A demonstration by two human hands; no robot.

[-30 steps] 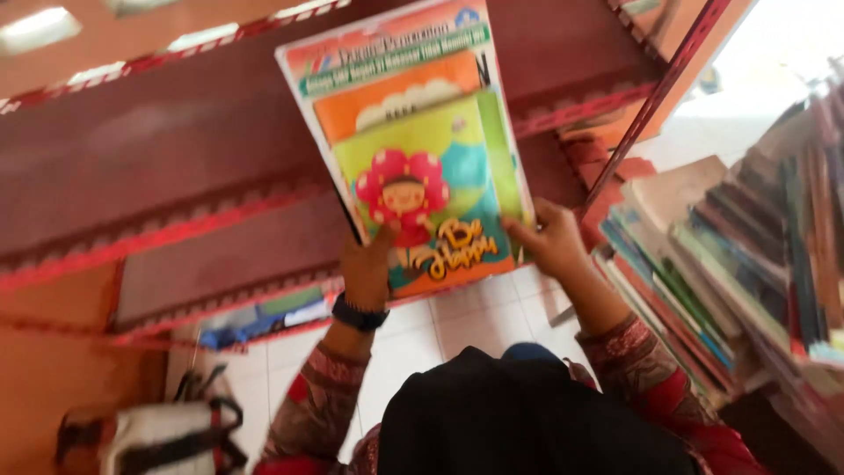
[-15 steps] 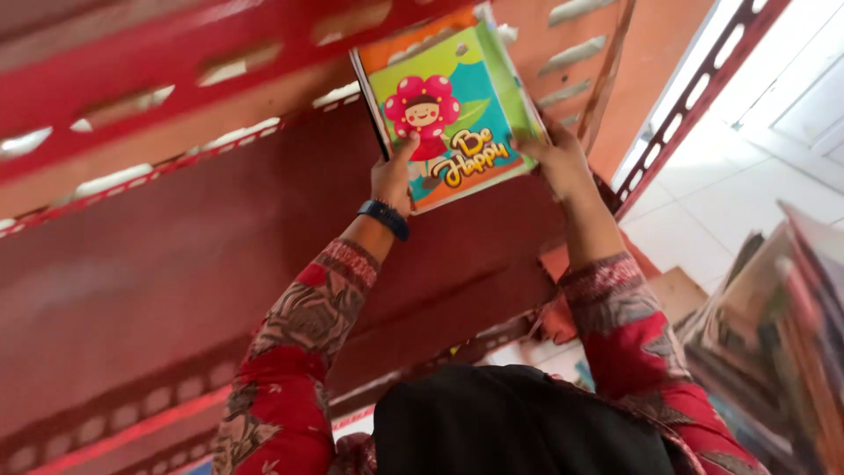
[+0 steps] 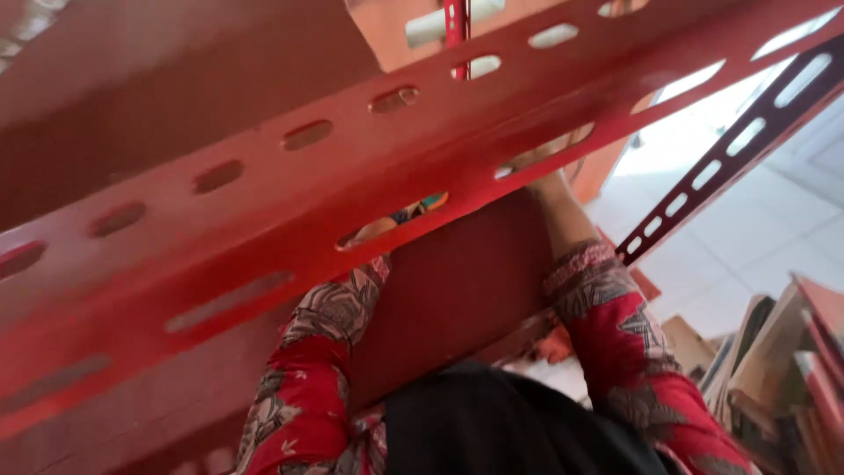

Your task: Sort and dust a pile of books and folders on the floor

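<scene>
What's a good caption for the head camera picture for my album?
Two arms in red patterned sleeves reach up behind a red slotted shelf beam, hands hidden.

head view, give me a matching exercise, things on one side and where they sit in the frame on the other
Things:
1. slotted red beam
2. patterned right sleeve
3. stacked books
4. patterned left sleeve

Places:
A. far right edge, lower corner
B. slanting across the frame, hiding both hands
C. bottom, left of the dark head covering
D. right of centre, reaching up behind the beam

Pairs: 1-B, 2-D, 3-A, 4-C
</scene>
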